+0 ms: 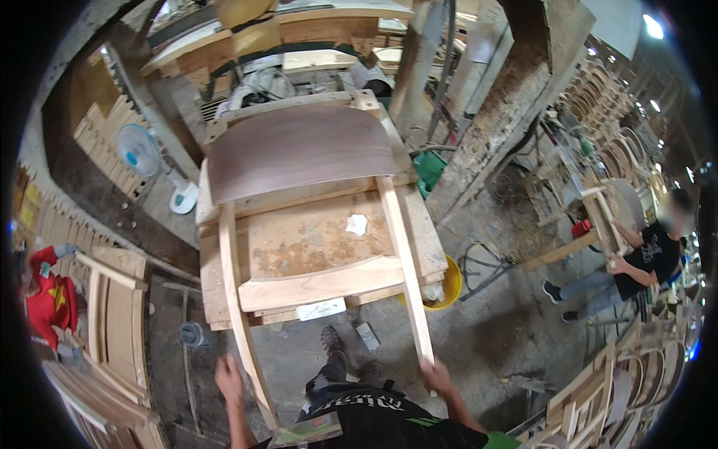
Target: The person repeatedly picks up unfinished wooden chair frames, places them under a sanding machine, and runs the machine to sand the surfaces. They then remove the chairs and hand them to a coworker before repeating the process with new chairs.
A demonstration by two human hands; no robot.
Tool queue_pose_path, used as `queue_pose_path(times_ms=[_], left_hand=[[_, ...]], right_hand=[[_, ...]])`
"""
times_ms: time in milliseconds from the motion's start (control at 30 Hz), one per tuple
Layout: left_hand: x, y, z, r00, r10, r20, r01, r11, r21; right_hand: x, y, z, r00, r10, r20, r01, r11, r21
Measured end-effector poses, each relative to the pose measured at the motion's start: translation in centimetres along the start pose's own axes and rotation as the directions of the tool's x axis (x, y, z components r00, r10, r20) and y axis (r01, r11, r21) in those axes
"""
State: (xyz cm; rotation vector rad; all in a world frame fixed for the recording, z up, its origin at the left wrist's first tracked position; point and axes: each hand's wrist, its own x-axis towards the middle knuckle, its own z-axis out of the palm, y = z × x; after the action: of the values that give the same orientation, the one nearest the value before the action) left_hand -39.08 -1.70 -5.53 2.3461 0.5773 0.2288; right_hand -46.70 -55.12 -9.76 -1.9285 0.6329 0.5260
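A wooden chair-back frame lies across a worktable (441,247). It has a curved dark-brown top panel (303,150), two long pale legs (404,258) and a curved pale crossrail (325,284). The legs reach past the table's near edge toward me. My right hand (437,376) is closed around the near end of the right leg. Just outside the left leg (243,337), with a small gap between, is my left hand (229,378); its fingers are blurred. A white scrap (357,224) lies on the tabletop inside the frame.
A yellow bucket (452,283) stands by the table's right side, near a concrete pillar (486,142). A fan (142,153) stands at left. One person in red (54,295) is at far left, another in black (649,251) at right. Stacked chair parts (628,382) line the lower right.
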Motion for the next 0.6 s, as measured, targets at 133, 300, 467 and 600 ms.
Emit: queue_pose_path(times_ms=[133, 300, 467, 600], left_hand=[[-12.5, -1.3, -0.3, 0.652, -0.547, 0.525, 0.758, 0.444, -0.479], [-11.3, 0.2, 1.3, 0.772, -0.493, 0.401, 0.628, 0.69, -0.361], [-5.3, 4.2, 1.5, 0.851, -0.37, 0.372, 0.508, 0.759, -0.408], [-2.0, 7.3, 1.7, 0.864, -0.334, 0.378, 0.473, 0.795, -0.379]], right_hand=[[-3.6, 2.5, 2.2, 0.979, 0.053, -0.194, -0.013, 0.979, 0.205], [0.8, -1.8, -1.2, 0.974, -0.076, -0.215, 0.09, 0.994, 0.055], [4.7, -11.3, -3.6, 0.968, -0.145, -0.207, 0.172, 0.978, 0.119], [6.8, -13.6, -3.9, 0.974, -0.113, -0.197, 0.158, 0.96, 0.232]])
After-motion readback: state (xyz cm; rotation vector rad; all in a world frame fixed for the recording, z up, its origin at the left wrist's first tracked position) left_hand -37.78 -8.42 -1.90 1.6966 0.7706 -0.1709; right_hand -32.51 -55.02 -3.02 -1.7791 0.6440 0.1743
